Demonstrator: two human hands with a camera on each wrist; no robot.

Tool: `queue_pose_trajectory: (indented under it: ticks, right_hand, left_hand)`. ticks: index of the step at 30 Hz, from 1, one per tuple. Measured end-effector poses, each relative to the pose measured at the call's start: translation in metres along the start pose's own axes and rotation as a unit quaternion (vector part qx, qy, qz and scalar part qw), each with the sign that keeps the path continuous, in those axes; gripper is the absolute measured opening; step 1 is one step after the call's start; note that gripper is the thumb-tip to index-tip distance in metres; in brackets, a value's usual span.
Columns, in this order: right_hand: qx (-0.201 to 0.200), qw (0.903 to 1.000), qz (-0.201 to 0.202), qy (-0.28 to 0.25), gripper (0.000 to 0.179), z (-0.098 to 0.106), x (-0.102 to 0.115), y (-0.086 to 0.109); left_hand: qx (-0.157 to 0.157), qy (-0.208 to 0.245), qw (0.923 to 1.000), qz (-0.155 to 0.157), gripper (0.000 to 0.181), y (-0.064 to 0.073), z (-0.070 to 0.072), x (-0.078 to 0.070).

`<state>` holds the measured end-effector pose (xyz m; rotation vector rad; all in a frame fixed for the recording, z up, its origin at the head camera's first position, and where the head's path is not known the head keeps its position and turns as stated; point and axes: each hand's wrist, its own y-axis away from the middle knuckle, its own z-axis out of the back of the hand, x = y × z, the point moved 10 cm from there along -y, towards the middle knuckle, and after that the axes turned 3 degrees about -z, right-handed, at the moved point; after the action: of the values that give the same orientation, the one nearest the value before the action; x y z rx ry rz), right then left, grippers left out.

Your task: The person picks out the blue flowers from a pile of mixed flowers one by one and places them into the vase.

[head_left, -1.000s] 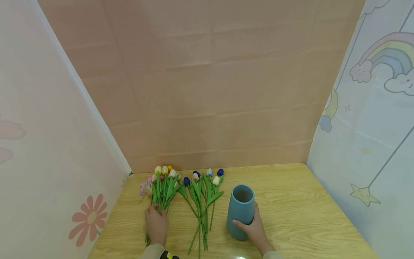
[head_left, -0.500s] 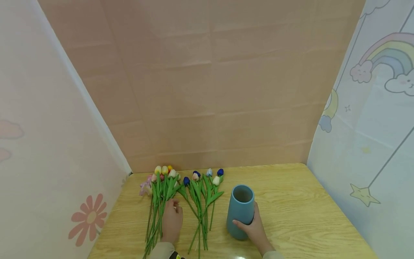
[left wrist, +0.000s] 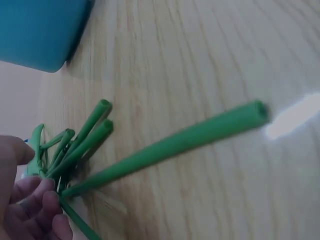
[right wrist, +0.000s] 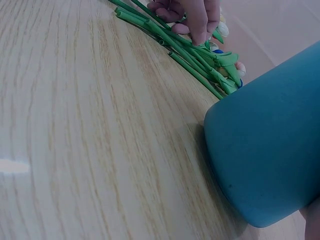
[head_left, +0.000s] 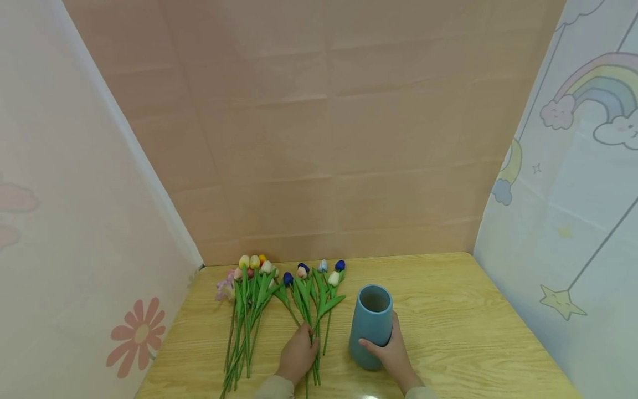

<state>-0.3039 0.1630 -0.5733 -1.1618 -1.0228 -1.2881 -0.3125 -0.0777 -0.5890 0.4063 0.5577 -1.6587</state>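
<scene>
My right hand (head_left: 394, 354) holds a blue vase (head_left: 370, 330) upright on the table, thumb on its near side and fingers around the right. Just left of it lies a bunch of artificial tulips (head_left: 319, 302) with blue, white and pale pink heads. My left hand (head_left: 298, 353) is at the stems (head_left: 317, 363) of this bunch. In the left wrist view, thumb and loosely bent fingers (left wrist: 37, 202) stand apart beside the green stems (left wrist: 165, 150). The right wrist view shows the same hand (right wrist: 192, 17) over the stems. Part of the stems is hidden behind it.
A second bunch of tulips (head_left: 256, 293), with yellow, white, pink and orange heads, lies farther left, a lilac flower (head_left: 225, 289) at its edge. The wooden table (head_left: 448, 310) stands between printed side walls and a brown back sheet (head_left: 329, 138).
My left hand has moved right, away from the left bunch and over to the stems of the middle bunch. The right hand and vase have stayed in place.
</scene>
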Motion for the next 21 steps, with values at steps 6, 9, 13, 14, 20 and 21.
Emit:
queue_pose_trajectory:
  ticks: [6,9,13,14,20,21]
  right_hand:
    - [-0.001,1.0,0.003,0.003,0.093,0.0,-0.001,-0.001]
    - [-0.003,1.0,0.005,0.003,0.093,0.001,-0.002,-0.001]
    - [-0.004,0.9999,0.009,0.002,0.092,0.001,-0.002,-0.001]
    - [-0.003,0.9999,0.01,0.001,0.092,0.001,-0.002,-0.001]
    - [-0.003,1.0,0.006,-0.003,0.092,0.001,-0.001,0.0]
    - [-0.003,1.0,0.005,-0.003,0.092,0.001,-0.001,0.0]
  left_hand:
    - [-0.024,-0.03,0.9989,0.026,0.037,-0.005,0.001,0.0]
    - [-0.025,-0.041,0.9983,0.033,0.035,-0.006,0.001,0.001]
    - [-0.023,-0.032,0.9985,0.037,0.028,-0.007,0.0,0.005]
    - [-0.023,-0.026,0.9986,0.039,0.028,-0.007,-0.001,0.007]
    - [-0.007,0.058,0.996,0.069,0.019,-0.008,-0.004,0.019]
    - [-0.001,0.075,0.9943,0.075,0.024,-0.008,-0.004,0.021]
